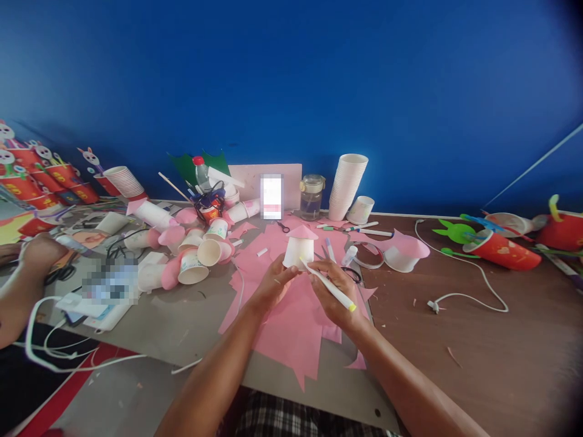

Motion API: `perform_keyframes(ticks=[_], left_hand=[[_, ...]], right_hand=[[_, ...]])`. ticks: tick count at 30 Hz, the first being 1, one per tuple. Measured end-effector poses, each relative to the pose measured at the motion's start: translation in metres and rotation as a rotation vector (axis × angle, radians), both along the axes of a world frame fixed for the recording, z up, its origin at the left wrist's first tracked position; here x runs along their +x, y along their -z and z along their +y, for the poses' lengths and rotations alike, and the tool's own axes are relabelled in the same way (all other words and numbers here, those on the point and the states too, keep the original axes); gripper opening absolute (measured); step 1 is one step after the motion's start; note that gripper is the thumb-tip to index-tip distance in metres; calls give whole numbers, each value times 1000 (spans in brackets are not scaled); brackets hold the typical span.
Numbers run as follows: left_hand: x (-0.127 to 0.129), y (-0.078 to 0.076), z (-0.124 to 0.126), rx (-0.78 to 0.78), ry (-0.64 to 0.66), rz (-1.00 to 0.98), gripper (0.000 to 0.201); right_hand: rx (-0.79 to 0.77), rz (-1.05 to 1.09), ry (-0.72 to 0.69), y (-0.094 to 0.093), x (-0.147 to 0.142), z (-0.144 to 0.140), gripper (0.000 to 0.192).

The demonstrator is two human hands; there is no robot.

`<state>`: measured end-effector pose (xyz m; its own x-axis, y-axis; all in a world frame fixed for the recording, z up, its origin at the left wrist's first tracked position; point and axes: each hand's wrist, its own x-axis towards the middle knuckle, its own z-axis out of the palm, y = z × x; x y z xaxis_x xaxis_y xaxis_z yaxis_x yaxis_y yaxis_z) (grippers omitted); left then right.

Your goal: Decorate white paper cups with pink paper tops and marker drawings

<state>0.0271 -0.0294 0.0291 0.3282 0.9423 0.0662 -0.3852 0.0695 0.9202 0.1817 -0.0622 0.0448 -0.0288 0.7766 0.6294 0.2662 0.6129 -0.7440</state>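
An upturned white paper cup (298,252) with a pink paper cone (302,232) on top stands on the pink paper scraps (291,321) at the table's middle. My left hand (272,284) grips the cup's lower left side. My right hand (334,290) holds a white marker with a yellow end (328,285), its tip touching the cup's lower right edge.
Several white cups with pink pieces (191,255) lie left of the scraps. At the back stand a stack of white cups (347,185), a glass jar (312,196) and a bottle (201,173). Another person's hand (39,255) works at far left. Red cups (503,250) and a white cable (469,285) lie right.
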Motion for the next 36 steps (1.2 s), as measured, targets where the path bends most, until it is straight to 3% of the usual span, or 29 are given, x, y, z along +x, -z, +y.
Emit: perform_keyframes(ticks=[27, 36], left_hand=[[-1, 6, 4, -13, -12, -114, 36], [-1, 5, 3, -14, -23, -88, 38]], right_hand=[[-53, 48, 40, -2, 2, 0, 15], [-37, 45, -6, 3, 0, 0, 18]])
